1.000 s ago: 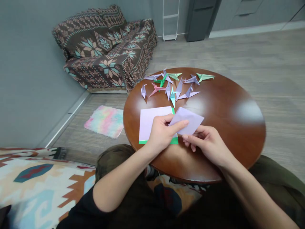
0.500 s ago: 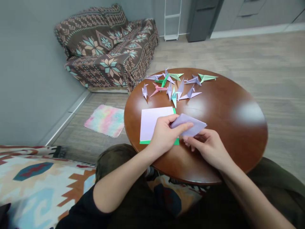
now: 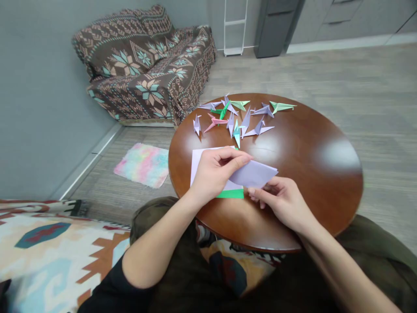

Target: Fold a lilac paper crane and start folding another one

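One folded lilac paper (image 3: 254,175), long axis sideways, tip pointing right

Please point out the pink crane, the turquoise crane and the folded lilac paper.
Pink crane (image 3: 215,122): head view, middle of body.
Turquoise crane (image 3: 237,133): head view, middle of body.
Folded lilac paper (image 3: 254,174): head view, flat face.

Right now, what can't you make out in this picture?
All in the head view:
Part of the sheets: covered by the left hand.
Back of the folded paper: turned away from the camera.
Whether the right hand grips it: some fingertips are hidden by the paper or thumb.
Top of the white rack: cut off by the upper edge.
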A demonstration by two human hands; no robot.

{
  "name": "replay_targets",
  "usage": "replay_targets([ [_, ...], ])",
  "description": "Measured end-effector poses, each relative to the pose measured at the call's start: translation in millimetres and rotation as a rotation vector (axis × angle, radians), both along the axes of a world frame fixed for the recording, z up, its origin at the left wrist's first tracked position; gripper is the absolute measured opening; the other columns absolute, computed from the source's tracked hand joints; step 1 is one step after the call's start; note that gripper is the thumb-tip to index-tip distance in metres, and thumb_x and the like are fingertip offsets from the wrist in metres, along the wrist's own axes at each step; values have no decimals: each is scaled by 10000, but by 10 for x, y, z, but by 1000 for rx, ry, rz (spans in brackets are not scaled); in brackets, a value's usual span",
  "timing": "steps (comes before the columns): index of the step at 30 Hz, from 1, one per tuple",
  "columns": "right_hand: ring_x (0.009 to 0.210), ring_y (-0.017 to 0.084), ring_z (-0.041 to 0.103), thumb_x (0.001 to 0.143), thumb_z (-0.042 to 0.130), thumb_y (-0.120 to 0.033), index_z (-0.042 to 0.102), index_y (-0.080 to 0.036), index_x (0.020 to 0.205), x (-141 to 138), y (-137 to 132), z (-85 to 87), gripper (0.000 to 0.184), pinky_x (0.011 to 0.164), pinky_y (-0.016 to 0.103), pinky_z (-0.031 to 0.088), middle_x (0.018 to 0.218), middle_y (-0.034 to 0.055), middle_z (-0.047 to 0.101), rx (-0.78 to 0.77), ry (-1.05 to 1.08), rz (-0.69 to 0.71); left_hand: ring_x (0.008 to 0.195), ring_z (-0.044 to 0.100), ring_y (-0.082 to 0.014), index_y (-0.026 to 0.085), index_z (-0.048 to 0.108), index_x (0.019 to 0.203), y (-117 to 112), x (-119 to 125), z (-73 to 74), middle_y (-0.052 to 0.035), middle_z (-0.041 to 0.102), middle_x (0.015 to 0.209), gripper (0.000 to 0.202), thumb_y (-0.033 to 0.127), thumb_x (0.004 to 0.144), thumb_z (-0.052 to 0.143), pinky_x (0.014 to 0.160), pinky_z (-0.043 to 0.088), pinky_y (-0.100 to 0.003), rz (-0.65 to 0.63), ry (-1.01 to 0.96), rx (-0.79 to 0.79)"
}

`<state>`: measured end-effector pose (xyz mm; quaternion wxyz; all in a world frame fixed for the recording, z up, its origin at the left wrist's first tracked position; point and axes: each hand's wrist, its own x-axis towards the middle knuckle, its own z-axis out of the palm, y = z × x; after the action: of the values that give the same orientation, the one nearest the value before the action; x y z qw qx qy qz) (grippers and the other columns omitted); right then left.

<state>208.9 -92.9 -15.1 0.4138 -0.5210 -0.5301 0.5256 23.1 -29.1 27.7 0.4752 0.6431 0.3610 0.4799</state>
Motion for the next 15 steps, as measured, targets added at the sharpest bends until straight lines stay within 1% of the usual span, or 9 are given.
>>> replay_targets([
  [2, 506, 108, 560, 828, 809, -367, 745, -141, 706, -5, -3, -2, 265, 486, 227, 458, 631, 43, 698, -3, 3, -5, 814, 704, -167, 172, 835, 835, -13, 15, -10, -53, 802, 864, 162, 321, 874, 786, 745, 525, -248, 3, -17, -21],
  [6, 513, 110, 565, 823, 810, -368, 739, -147, 702, -13, -3, -1, 262, 489, 227, 468, 644, 45, 708, 12, 23, -23, 744, 680, -160, 160, 825, 838, -55, 59, -71, -45, 786, 825, 180, 336, 807, 845, 693, 517, -252, -33, -12, -110],
  [8, 516, 112, 570, 819, 815, -366, 745, -147, 712, -11, -2, 2, 252, 488, 227, 471, 656, 49, 718, 11, 28, -22, 725, 671, -153, 159, 824, 834, -67, 68, -88, -41, 780, 811, 174, 332, 817, 835, 679, 509, -249, -34, 1, -116],
  [11, 519, 116, 579, 820, 814, -362, 743, -149, 710, -2, 1, 3, 250, 486, 227, 472, 654, 50, 721, 8, 29, -22, 731, 675, -150, 161, 827, 829, -60, 54, -64, -39, 780, 808, 154, 312, 850, 806, 676, 508, -241, -24, 12, -76],
  [15, 523, 118, 581, 827, 810, -364, 736, -153, 707, 4, 4, -11, 254, 491, 231, 475, 655, 45, 715, 5, 27, -13, 737, 675, -145, 159, 821, 796, -25, 3, 11, -43, 776, 800, 156, 280, 881, 771, 692, 510, -235, 10, 54, 39],
])
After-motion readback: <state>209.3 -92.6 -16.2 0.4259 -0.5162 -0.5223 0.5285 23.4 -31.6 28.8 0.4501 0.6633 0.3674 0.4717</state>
